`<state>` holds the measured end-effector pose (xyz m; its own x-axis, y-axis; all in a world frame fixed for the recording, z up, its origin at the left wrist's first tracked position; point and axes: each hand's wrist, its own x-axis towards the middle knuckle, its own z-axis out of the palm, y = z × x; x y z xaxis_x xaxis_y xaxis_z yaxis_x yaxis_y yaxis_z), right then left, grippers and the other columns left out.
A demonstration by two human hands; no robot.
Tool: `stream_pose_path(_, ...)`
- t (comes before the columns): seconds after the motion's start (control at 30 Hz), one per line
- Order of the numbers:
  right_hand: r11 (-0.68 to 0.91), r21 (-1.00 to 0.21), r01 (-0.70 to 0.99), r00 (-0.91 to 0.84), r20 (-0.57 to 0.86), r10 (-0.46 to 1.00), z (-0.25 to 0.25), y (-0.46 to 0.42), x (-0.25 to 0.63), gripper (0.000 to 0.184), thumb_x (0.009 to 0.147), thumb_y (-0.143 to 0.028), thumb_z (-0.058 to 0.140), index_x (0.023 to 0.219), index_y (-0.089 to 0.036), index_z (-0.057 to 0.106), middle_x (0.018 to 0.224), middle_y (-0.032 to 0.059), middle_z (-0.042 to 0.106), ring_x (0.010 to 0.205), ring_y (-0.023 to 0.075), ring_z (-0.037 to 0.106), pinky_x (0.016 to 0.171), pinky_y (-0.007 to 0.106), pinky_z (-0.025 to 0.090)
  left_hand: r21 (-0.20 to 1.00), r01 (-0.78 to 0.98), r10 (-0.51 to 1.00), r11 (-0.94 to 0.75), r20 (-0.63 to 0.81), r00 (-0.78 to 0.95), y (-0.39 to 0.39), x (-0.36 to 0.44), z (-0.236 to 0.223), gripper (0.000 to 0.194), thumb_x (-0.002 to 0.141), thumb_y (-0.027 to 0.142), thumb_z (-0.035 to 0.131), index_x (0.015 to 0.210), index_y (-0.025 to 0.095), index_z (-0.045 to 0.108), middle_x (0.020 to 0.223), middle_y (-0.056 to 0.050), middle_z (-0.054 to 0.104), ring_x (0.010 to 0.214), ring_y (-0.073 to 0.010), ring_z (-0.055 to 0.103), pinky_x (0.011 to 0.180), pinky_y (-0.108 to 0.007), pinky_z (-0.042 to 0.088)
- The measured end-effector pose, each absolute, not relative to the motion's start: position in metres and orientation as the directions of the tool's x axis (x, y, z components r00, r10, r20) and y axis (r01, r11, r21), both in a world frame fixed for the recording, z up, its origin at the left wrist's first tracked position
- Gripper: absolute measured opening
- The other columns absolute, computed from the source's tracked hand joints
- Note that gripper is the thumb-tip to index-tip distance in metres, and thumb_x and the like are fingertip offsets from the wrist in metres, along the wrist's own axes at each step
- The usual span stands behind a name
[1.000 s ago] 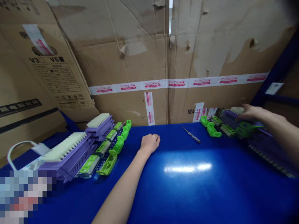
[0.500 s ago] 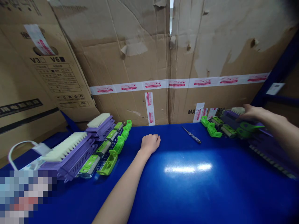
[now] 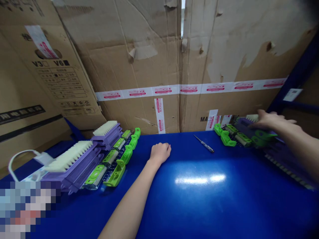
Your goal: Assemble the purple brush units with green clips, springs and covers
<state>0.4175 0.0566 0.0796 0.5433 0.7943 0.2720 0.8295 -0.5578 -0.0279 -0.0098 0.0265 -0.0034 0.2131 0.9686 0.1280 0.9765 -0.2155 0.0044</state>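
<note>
My left hand (image 3: 160, 153) rests on the blue tabletop as a loose fist, with nothing seen in it. At the far right my right hand (image 3: 271, 121) reaches over a purple brush part (image 3: 245, 123) with pale bristles. Its thumb side bends down onto that part, while other fingers stick out to the right; the contact is partly hidden. Below and left of it lie bright green brackets (image 3: 228, 139) and clear pieces with green tops (image 3: 243, 138). Between the hands lies a slim screwdriver (image 3: 206, 146) with a see-through handle.
To the left stand purple blocks with cream bristles (image 3: 71, 156), a row of green-topped clear pieces (image 3: 111, 157) and green brackets (image 3: 127, 154). A white plug with a cable (image 3: 43, 158) lies behind them. Taped cardboard (image 3: 139, 76) walls the back; a blue post (image 3: 294, 73) rises right.
Some fingers of my right hand have lifted and spread to the right, and the hand has shifted slightly. My left hand and the things on the table stay where they were.
</note>
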Motion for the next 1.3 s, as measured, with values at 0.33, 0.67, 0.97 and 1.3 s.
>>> stream_pose_path(0.33, 0.002, -0.124, 0.992, 0.061, 0.505, 0.861, 0.038, 0.017, 0.259, 0.058, 0.084, -0.045, 0.04, 0.139, -0.032, 0.028, 0.126, 0.0131, 0.052, 0.115, 0.0396, 0.047, 0.097, 0.06, 0.028, -0.009, 0.976, 0.968, -0.216, 0.131, 0.215, 0.026, -0.009, -0.001, 0.042, 0.094, 0.036, 0.028, 0.095, 0.021, 0.068, 0.093, -0.011, 0.071, 0.091, -0.0262, 0.067, 0.074, -0.035, 0.047)
stream_pose_path(0.67, 0.571, -0.252, 0.781, -0.461, 0.385, 0.8, -0.026, -0.011, 0.172, 0.055, 0.088, -0.034, 0.04, 0.141, -0.024, 0.033, 0.132, 0.0131, 0.05, 0.121, 0.0294, 0.047, 0.099, 0.048, 0.04, -0.007, 0.979, 0.971, -0.206, 0.12, 0.205, 0.028, -0.009, -0.002, 0.043, 0.094, 0.038, 0.028, 0.096, 0.021, 0.068, 0.096, -0.012, 0.07, 0.091, -0.0263, 0.066, 0.076, -0.036, 0.047)
stream_pose_path(0.97, 0.54, -0.301, 0.786, -0.438, 0.346, 0.83, -0.022, -0.014, 0.185, 0.056, 0.09, -0.032, 0.042, 0.14, -0.008, 0.036, 0.13, 0.0176, 0.052, 0.121, 0.0276, 0.047, 0.102, 0.042, 0.039, -0.007, 0.977, 0.968, -0.213, 0.132, 0.212, 0.026, -0.009, -0.002, 0.042, 0.093, 0.037, 0.029, 0.093, 0.02, 0.067, 0.093, -0.011, 0.071, 0.089, -0.0274, 0.067, 0.073, -0.036, 0.048)
stream_pose_path(1.3, 0.54, -0.287, 0.792, -0.444, 0.336, 0.83, -0.021, -0.014, 0.185, 0.056, 0.09, -0.032, 0.041, 0.14, -0.007, 0.035, 0.129, 0.0177, 0.052, 0.121, 0.0269, 0.048, 0.103, 0.041, 0.039, -0.001, 0.976, 0.966, -0.216, 0.145, 0.214, 0.027, -0.01, -0.004, 0.041, 0.094, 0.037, 0.03, 0.093, 0.02, 0.068, 0.092, -0.011, 0.07, 0.088, -0.0263, 0.067, 0.073, -0.036, 0.047)
